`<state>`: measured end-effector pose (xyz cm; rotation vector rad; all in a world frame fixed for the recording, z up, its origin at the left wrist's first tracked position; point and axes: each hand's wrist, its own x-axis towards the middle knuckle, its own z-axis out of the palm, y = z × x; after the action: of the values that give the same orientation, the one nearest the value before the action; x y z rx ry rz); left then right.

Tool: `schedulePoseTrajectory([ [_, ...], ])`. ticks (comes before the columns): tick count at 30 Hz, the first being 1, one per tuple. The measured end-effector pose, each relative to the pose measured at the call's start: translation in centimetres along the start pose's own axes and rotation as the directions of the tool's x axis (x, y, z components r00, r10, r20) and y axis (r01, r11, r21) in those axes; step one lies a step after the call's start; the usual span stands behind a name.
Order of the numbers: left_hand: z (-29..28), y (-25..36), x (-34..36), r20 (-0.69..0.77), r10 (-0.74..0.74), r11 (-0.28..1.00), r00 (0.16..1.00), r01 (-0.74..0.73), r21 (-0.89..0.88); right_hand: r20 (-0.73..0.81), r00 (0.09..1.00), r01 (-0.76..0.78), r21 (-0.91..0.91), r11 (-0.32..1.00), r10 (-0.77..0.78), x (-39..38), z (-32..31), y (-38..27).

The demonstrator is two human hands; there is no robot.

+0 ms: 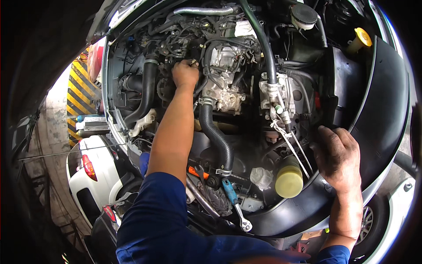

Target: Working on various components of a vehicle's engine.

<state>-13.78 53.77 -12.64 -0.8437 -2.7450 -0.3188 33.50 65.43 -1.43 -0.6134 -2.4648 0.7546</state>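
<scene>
My left hand (185,73) reaches deep into the engine bay, beside the metal engine block (224,79). Its fingers are curled closed among dark hoses and wiring; a small brassy bit shows at the fingertips, too small to name. Just right of that wrist, a thick ribbed black hose (213,132) runs down from the engine. My right hand (337,156) leans on the near right rim of the bay, fingers bent over the edge of a black fender cover (389,105). Its fingertips are partly hidden.
At the front edge lie a blue-handled ratchet (230,192), an orange-and-metal wrench (199,172) and a dark glove (219,199). A yellowish round container (289,181) stands beside crumpled clear plastic (261,177). White ties (283,132) hang from a pipe. A yellow cap (363,37) is far right.
</scene>
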Motion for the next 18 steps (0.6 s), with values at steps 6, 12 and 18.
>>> schedulePoseTrajectory([
  [6,-0.7,0.6,0.2,0.095,-0.018,0.993,0.995,0.028,-0.112,-0.036,0.998,-0.043,-0.020,0.999,0.042,-0.1,-0.5,0.7],
  [12,-0.1,1.0,0.2,0.084,0.241,0.908,0.967,-0.255,0.332,-0.045,0.998,-0.036,-0.029,0.999,0.034,-0.2,-0.8,0.7],
  [18,0.5,1.6,-0.4,0.061,0.022,0.982,0.998,-0.033,0.187,-0.070,0.998,-0.011,-0.017,1.000,0.010,-0.3,-1.0,0.7],
])
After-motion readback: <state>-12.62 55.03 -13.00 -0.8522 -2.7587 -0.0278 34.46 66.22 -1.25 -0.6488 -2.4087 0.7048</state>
